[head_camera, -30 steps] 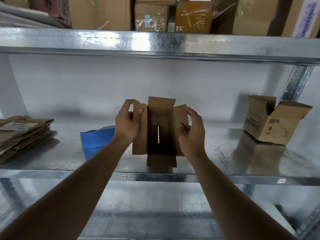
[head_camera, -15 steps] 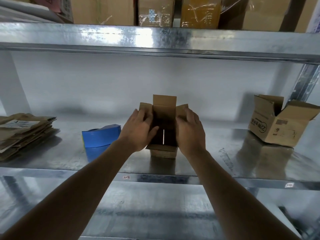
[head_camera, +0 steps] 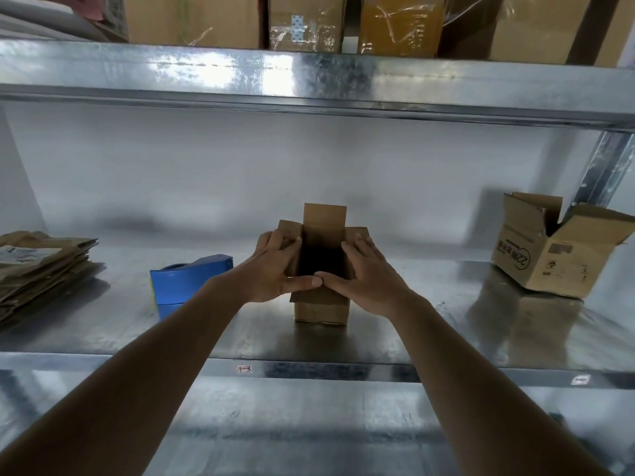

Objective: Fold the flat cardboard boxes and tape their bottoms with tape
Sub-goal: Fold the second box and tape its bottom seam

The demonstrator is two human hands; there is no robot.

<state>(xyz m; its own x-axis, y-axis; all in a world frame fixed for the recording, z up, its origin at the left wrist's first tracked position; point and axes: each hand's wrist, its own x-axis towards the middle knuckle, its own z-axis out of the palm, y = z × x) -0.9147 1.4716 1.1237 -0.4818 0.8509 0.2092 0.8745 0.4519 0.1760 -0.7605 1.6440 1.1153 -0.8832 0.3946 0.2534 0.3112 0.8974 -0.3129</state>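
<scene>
A small brown cardboard box (head_camera: 321, 309) stands upright on the metal shelf (head_camera: 446, 334), its top open and its back flap (head_camera: 324, 214) sticking up. My left hand (head_camera: 271, 269) lies over the box's left flap and my right hand (head_camera: 371, 273) over its right flap, with fairly straight fingers. Both thumbs meet on the near flap and press it down. A blue tape dispenser (head_camera: 185, 283) sits on the shelf just left of my left wrist. A stack of flat cardboard boxes (head_camera: 37, 266) lies at the far left.
An assembled box with open flaps (head_camera: 556, 259) stands tilted at the right by the shelf post. The upper shelf beam (head_camera: 309, 77) hangs close overhead and carries taped cartons. A white wall closes the back. Another metal shelf lies below.
The box was held up facing me with its flaps spread. It has since been lowered onto the shelf, open side up, and both hands have closed in over its flaps.
</scene>
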